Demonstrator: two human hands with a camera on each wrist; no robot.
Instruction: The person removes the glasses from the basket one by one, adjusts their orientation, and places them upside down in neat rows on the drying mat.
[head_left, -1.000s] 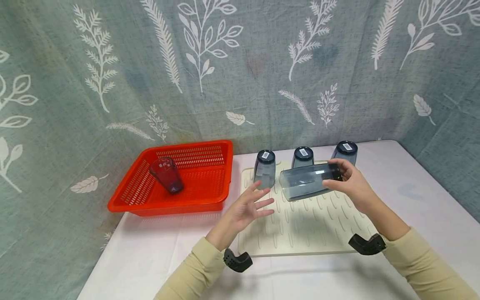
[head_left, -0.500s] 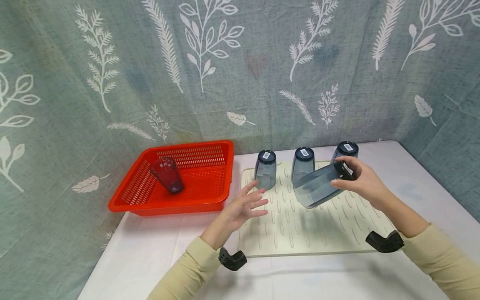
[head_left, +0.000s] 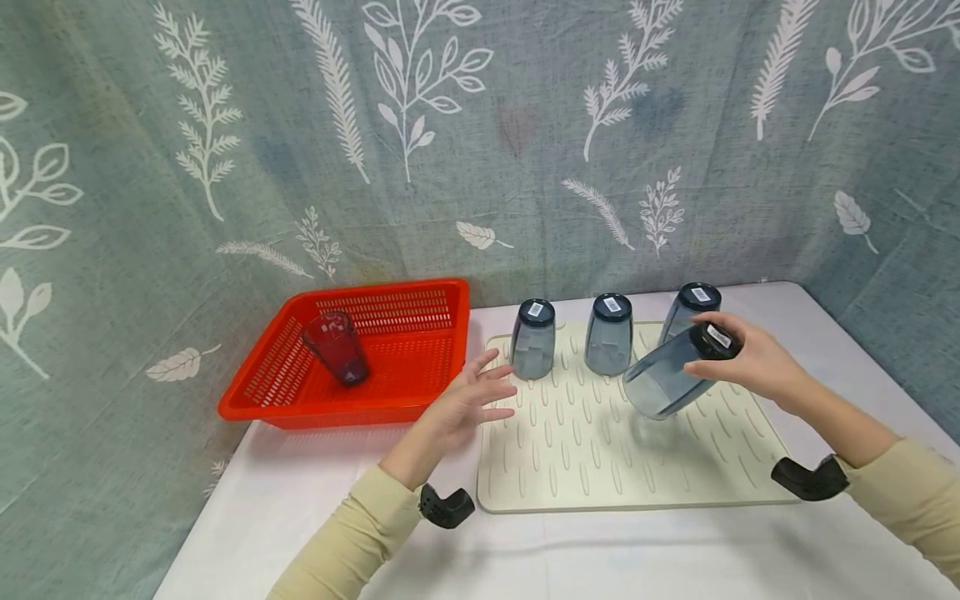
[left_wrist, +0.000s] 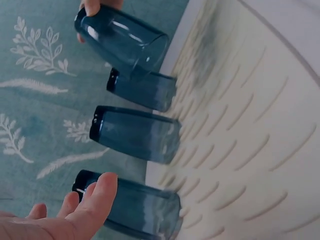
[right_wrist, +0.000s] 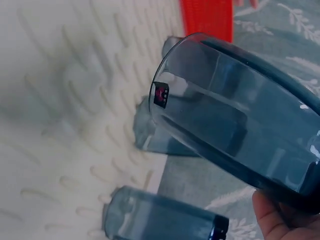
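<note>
My right hand [head_left: 757, 358] grips a blue-grey drinking glass [head_left: 667, 379] near its dark base, between thumb and fingers. The glass is tilted, its rim pointing down and left above the cream ridged mat [head_left: 570, 467]. A small dark sticker [right_wrist: 160, 95] shows near its rim in the right wrist view. Along the mat's back stand three similar glasses upside down: a left one [head_left: 533, 346], a middle one [head_left: 609, 337] and a right one [head_left: 678, 321]. My left hand [head_left: 461, 404] holds nothing; its fingers are spread in the air between basket and mat.
A red plastic basket [head_left: 337, 412] stands on the white-covered table [head_left: 337, 475] at the left, with a clear glass [head_left: 335, 346] leaning inside it. A leaf-patterned grey-green curtain [head_left: 517, 167] hangs behind the table.
My right hand has moved right with the glass, whose rim has tipped from nearly sideways to further down. The left hand has drawn back leftward, fingers still spread.
</note>
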